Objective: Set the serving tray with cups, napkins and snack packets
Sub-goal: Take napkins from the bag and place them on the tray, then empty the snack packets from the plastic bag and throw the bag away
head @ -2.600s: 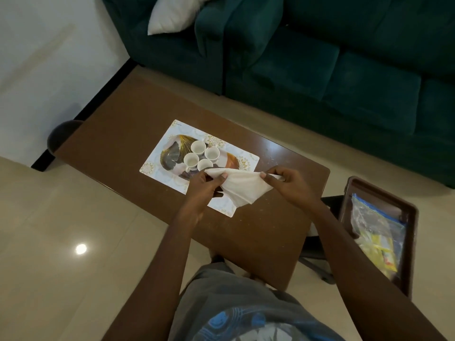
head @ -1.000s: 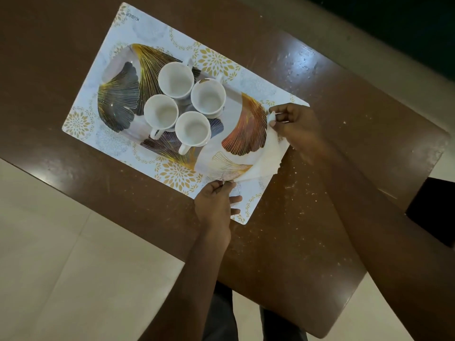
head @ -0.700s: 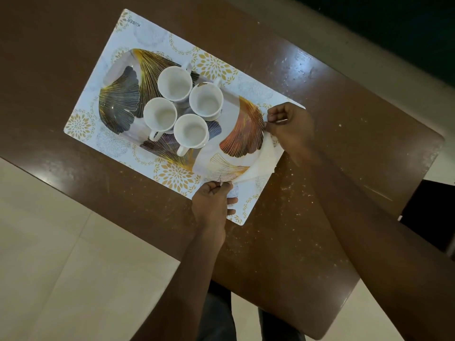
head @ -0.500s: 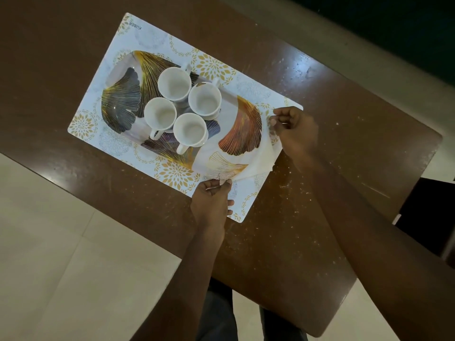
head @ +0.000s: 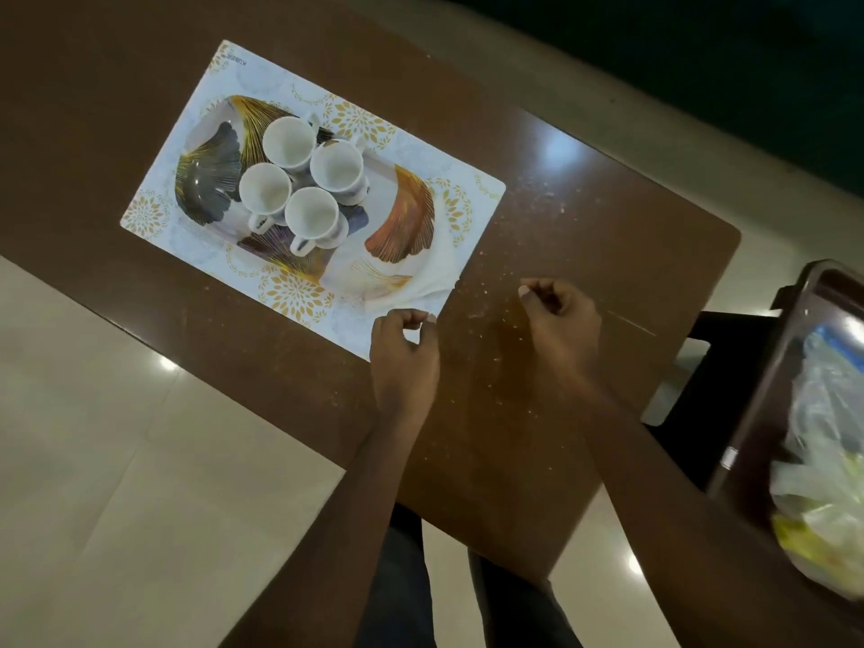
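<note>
The serving tray [head: 401, 219], printed with gold and dark leaves, lies on a white placemat [head: 472, 198] on the brown table [head: 594, 217]. Several white cups [head: 312, 212] stand grouped in the tray's middle. A white napkin [head: 432, 278] lies draped over the tray's right end, one corner reaching the mat. My left hand [head: 404, 355] hovers just below that corner, fingers loosely curled and holding nothing. Further right, over bare table, my right hand [head: 558, 318] is also empty and loosely curled. Snack packets in a clear plastic bag [head: 825, 465] lie at the far right.
The bag rests in a dark brown tray [head: 752, 404] on a black stand beside the table's right end. A dark green sofa [head: 701, 63] runs along the far side. Pale tiled floor [head: 117, 437] lies to the left; my legs are under the near edge.
Both hands have let go of the napkin and pulled back toward me; the napkin stays on the tray's right end. The view has shifted right, showing the bag of snacks.
</note>
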